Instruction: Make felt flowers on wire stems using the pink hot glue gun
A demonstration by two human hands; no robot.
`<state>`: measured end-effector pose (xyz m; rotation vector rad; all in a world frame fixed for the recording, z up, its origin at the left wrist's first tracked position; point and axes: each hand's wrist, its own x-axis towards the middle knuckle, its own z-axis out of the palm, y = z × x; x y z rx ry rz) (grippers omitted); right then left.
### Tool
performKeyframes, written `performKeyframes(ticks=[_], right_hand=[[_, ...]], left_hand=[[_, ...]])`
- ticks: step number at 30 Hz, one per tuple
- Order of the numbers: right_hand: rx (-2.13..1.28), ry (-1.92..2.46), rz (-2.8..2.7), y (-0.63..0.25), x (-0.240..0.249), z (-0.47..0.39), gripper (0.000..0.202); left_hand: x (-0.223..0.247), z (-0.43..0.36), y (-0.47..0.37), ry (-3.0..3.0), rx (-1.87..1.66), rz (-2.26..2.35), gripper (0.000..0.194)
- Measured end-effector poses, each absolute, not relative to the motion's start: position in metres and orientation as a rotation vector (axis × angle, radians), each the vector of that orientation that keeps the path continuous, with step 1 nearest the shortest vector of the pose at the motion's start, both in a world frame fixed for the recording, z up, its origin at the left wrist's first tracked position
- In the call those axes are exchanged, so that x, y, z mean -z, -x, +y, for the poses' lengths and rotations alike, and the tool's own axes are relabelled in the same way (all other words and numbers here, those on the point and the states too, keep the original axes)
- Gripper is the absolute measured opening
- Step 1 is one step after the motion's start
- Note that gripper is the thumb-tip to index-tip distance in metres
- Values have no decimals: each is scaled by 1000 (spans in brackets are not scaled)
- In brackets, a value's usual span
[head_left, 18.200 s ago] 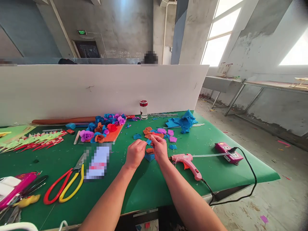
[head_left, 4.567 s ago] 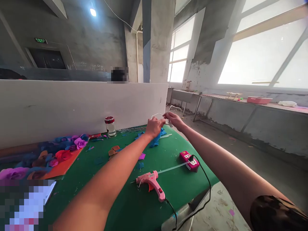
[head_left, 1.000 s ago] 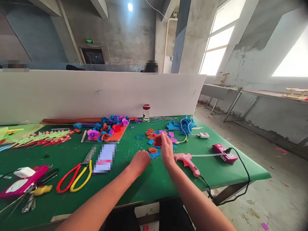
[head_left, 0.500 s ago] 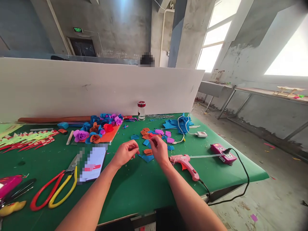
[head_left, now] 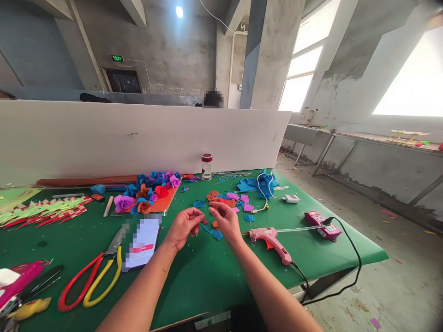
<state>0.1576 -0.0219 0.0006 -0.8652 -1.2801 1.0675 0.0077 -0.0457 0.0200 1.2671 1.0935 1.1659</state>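
Observation:
Above the green tabletop my left hand [head_left: 187,227] is closed in a pinch; whatever sits between its fingertips is too small to make out. Close on its right, my right hand [head_left: 226,222] has its thumb and fingers drawn together, and anything in them is hidden. Behind and below the hands lie loose petal-shaped pieces: orange-brown ones [head_left: 212,195], purple ones [head_left: 232,196] and blue ones [head_left: 216,234]. A pink glue gun [head_left: 272,240] rests beside my right wrist, a clear glue stick in its back end.
Finished flowers [head_left: 143,191] lie on an orange sheet at left, near a phone [head_left: 143,244] and red-and-yellow-handled scissors [head_left: 93,276]. A lidded jar [head_left: 206,168] stands by the white partition [head_left: 166,138]. A purple power block [head_left: 321,226] with a black cord sits at right.
My hands have come closer together, fingertips nearly meeting. The view has tilted up slightly, so the table things appear lower in the picture.

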Motion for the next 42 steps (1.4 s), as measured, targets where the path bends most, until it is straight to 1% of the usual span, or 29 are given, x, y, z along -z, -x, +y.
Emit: performKeyframes(ticks=[4, 8, 12, 15, 18, 25, 30, 33, 36, 42], right_hand=[[-1341, 826, -1225, -149, -6, -21, 36], [-1387, 831, -1091, -141, -8, -18, 35], [-1443, 749, -1116, -142, -13, -13, 34], [-1642, 695, -1195, -143, -11, -13, 34], [-1818, 668, -1255, -142, -2, -19, 36], [-1835, 714, -1116, -140, 16, -25, 37], [-1948, 719, -956, -139, 17, -23, 39], [-1939, 708, -956, -139, 16, -22, 36], [-1963, 675, -937, -139, 17, -22, 27], [-2130, 632, -831, -140, 20, -19, 11]], left_hand=[[-18, -47, -13, -1288, -1150, 1074, 33], [-14, -45, -15, -1275, -1179, 1108, 35], [-18, -42, -4, -1302, -1220, 1130, 33], [-22, -40, 6, -1304, -1349, 1140, 32], [-22, -39, 9, -1279, -1353, 1134, 31], [-14, -38, 4, -1331, -1327, 1168, 26], [-11, -35, 2, -1318, -1382, 1230, 26], [-8, -34, 1, -1335, -1388, 1258, 28], [-5, -33, 1, -1362, -1374, 1251, 29], [-2, -33, 0, -1374, -1364, 1250, 30]])
